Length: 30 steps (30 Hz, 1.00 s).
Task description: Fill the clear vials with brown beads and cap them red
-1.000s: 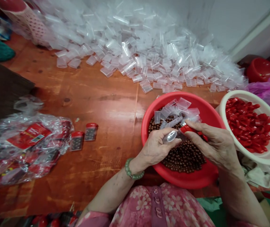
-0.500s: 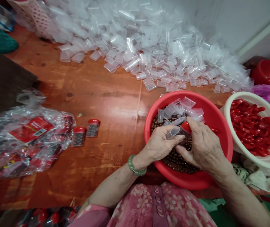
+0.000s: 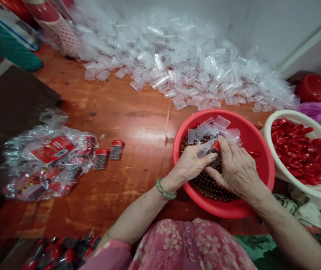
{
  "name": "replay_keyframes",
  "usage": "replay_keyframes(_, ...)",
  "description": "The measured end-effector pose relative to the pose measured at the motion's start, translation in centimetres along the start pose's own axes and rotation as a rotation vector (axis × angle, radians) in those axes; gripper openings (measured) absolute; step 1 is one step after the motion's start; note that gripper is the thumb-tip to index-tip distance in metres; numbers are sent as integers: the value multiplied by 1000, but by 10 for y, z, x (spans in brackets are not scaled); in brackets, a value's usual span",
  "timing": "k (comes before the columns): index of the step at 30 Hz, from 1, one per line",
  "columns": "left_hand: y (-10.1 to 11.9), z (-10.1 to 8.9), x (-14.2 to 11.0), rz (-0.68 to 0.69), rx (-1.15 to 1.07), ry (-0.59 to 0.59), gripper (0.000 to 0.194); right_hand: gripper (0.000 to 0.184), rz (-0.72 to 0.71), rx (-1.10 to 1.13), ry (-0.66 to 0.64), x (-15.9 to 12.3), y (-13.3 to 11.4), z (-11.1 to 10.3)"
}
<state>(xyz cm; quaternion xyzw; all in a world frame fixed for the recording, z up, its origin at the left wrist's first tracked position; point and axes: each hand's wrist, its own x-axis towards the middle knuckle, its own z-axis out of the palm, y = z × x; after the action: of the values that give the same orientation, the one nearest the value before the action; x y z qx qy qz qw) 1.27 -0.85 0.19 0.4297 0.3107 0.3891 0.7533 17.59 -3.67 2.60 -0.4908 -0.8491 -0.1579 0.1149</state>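
Note:
Over a red basin (image 3: 266, 187), my left hand (image 3: 188, 167) is closed around a clear flat plastic tube (image 3: 204, 149). A bead bracelet (image 3: 162, 190) circles that wrist. My right hand (image 3: 235, 170) is beside it, fingers bent around a red plastic cap (image 3: 216, 146) that shows between thumb and fingers. How the cap and the tube meet is partly hidden by the fingers. Dark brown round beads (image 3: 202, 185) lie in the basin beneath both hands, with several loose clear tubes (image 3: 221, 122) at its far side.
A white bowl of red caps (image 3: 298, 153) stands right of the basin. Clear tubes (image 3: 183, 63) are heaped along the wall. On the left are two bead-filled, red-capped cases (image 3: 101, 159) and a clear bag of packed items (image 3: 50, 165).
The view has shifted slightly, so the things on the left sit further right. The clear tube has turned in my left hand and its round open end no longer shows. Both hands stay over the basin.

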Motion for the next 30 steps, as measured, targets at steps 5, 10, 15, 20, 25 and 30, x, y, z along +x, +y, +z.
replay_keyframes(5,2,1,0,41,6,-40,37,78,49,70,63,-7,-6,2)
replay_keyframes(10,-5,0,2,49,47,-32,43,85,-59,139,152,-9,4,13)
replay_keyframes(15,-17,-1,6,60,102,37,39,86,-68,177,100,-7,7,16)
replay_keyframes(20,2,-3,-17,135,207,77,27,88,-94,286,5,1,1,-4)
replay_keyframes(25,25,-58,-80,216,604,490,25,75,-7,341,-4,0,30,-26)
replay_keyframes(30,17,-141,-134,10,1092,983,19,35,179,275,-98,-28,80,-15)
